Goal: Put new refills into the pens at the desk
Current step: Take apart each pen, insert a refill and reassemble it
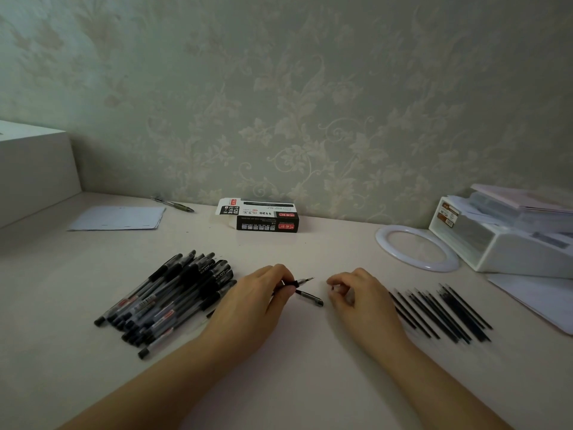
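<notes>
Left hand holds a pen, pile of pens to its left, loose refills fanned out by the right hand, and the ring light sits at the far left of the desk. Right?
One slip: the ring light lies at the far right of the desk, beside the white organizer, as the head view shows. The rest holds: left hand grips a pen, pile of pens to its left, refills fanned out by the right hand.

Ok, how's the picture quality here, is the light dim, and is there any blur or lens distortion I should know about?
Head view: dim, flat light with a greenish cast; soft shadows under the hands, left and right. Wide-angle bending curves the desk edge and wall. The pen pile and refills are sharp enough, but labels on the box are mostly unreadable. No glare.
</notes>
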